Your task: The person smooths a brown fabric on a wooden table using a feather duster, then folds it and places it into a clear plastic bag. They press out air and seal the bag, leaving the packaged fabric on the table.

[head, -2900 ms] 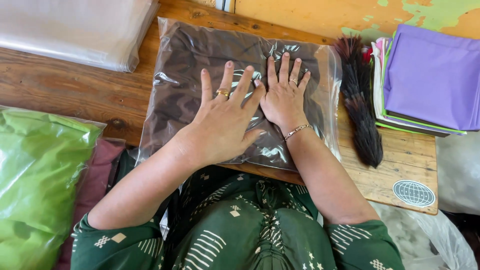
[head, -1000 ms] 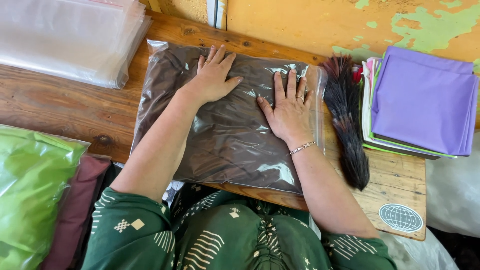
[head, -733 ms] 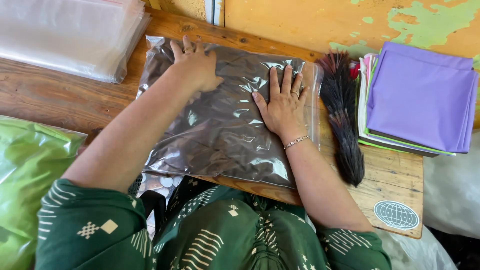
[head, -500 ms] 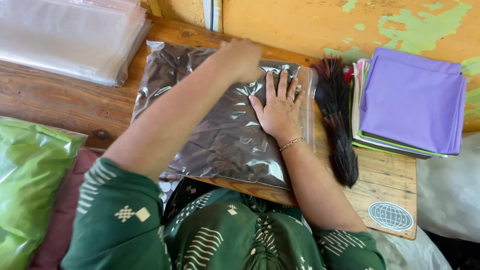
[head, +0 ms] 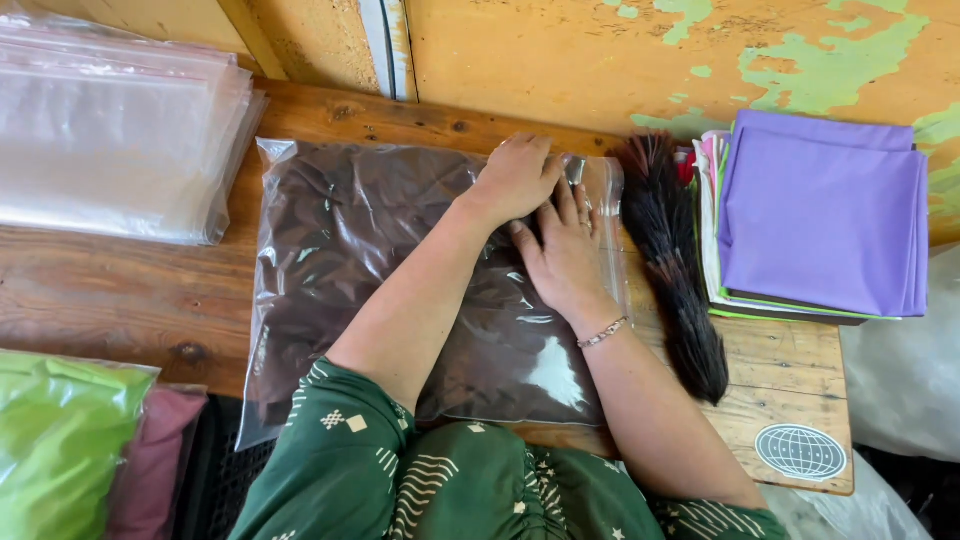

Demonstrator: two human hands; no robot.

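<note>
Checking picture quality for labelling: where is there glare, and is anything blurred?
Head view: daylight glare streaks the clear bag of dark cloth, brightest near the right hand; the left hand and purple cloth stack look sharp; no marked blur.

Left hand (head: pixel 517 178) crossed over right hand (head: pixel 563 258); both palms down, flat.

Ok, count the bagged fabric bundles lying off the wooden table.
2: a green fabric bundle in clear plastic at lower left, a maroon bagged bundle beside it. More may be hidden.
</note>
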